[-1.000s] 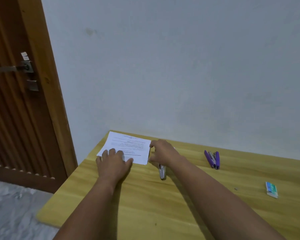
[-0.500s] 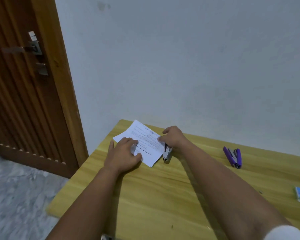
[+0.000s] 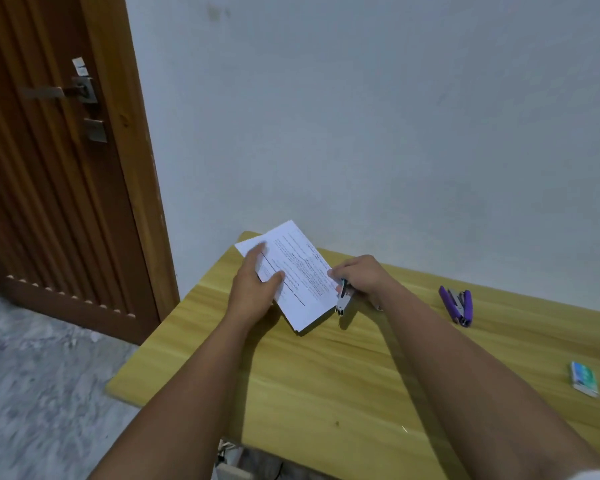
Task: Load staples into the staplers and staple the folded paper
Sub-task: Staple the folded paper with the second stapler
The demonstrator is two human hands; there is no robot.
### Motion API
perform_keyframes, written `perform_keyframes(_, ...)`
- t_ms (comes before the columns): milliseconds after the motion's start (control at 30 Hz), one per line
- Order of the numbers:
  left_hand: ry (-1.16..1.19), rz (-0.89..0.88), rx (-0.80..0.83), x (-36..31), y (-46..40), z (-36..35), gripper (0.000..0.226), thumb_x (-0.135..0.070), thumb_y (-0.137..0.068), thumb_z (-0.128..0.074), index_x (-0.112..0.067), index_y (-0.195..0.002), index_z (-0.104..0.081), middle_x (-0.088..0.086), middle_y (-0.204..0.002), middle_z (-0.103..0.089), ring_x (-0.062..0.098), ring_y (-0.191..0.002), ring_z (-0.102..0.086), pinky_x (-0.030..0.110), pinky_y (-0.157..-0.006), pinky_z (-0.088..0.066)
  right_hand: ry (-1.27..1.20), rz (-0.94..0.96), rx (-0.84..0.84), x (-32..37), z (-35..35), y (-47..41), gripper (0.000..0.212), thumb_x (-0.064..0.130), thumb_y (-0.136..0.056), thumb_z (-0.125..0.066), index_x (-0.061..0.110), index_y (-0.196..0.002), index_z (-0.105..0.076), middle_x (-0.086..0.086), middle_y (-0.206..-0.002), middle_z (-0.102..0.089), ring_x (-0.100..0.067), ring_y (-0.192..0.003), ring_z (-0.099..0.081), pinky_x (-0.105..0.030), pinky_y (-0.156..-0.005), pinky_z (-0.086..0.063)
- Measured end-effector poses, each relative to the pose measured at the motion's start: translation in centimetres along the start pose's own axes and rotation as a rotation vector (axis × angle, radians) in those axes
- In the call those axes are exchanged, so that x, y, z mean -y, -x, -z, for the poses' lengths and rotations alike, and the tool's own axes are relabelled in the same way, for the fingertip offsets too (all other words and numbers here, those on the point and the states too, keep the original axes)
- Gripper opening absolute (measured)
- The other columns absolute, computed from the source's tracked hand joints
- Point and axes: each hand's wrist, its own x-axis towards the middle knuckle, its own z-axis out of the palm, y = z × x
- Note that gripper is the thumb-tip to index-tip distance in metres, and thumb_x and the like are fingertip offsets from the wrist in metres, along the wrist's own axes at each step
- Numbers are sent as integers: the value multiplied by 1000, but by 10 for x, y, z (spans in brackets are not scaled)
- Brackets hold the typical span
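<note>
A brown door (image 3: 49,174) with a metal handle (image 3: 54,92) fills the far left, above a grey speckled floor (image 3: 39,386); a pale wall (image 3: 378,116) runs behind everything to the right of it. The wooden table (image 3: 326,386) starts at its left corner beside the door frame. At that far-left corner the left hand (image 3: 253,289) holds the folded paper (image 3: 293,271), thumb on the printed top face and fingers curled round the left edge, so that the sheet sits tilted with its far corner raised against the wall. Just right of the paper, the right hand (image 3: 361,277) grips a small silver stapler (image 3: 343,299), fingers curled round it, its nose touching the sheet's right edge; whether the edge sits between the stapler's parts cannot be told. Farther right, well apart from the hands, a purple stapler (image 3: 458,305) lies on the table, hinged open with its metal inside showing. Nearest the right edge, a small green and white box (image 3: 584,378) lies flat on the wood.
</note>
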Motion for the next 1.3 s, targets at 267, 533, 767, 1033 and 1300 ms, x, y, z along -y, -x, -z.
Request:
perform_keyframes(267,153,29,232,-19,3,-1,53,-2,-85,-78,-23,-132,-64,-3,-131,-65,14,-115,-66,28,-93,-56,-328,-153,140,-8,15,6,38,21,-95,-79,-7,-119,-72,-21,-119,-77,-22,-70,-61,-28,-57,-55)
perform_keyframes(533,105,99,248,-27,12,2,63,-17,-71,-94,-22,-127,-67,-3,-115,-73,13,-104,-71,33,-88,-60,-494,-219,231,-11,36,28,29,15,-99,-73,-3,-122,-71,-17,-112,-77,-12,-55,-54,-22,-50,-55)
perform_keyframes(767,106,113,301,-33,19,3,38,-8,-75,-90,-16,-110,-77,2,-108,-77,18,-102,-74,42,-94,-60,-460,-185,210,-12,47,49,27,16,-99,-73,-1,-119,-72,-12,-98,-77,-10,-51,-55,-24,-50,-56)
perform_keyframes(1033,196,139,263,-49,28,-5,42,-3,-80,-84,-17,-118,-72,7,-111,-77,28,-106,-73,50,-92,-60,-533,-184,146,-13,54,65,17,5,-101,-66,-3,-116,-67,-19,-108,-75,-13,-51,-58,-22,-44,-54)
perform_keyframes(1300,367,162,197,-58,35,-4,35,-6,-81,-85,-22,-111,-76,9,-110,-78,29,-101,-75,51,-93,-59,-280,51,96,-15,66,77,23,1,-89,-80,11,-110,-82,-10,-120,-77,-22,-70,-63,-24,-57,-59)
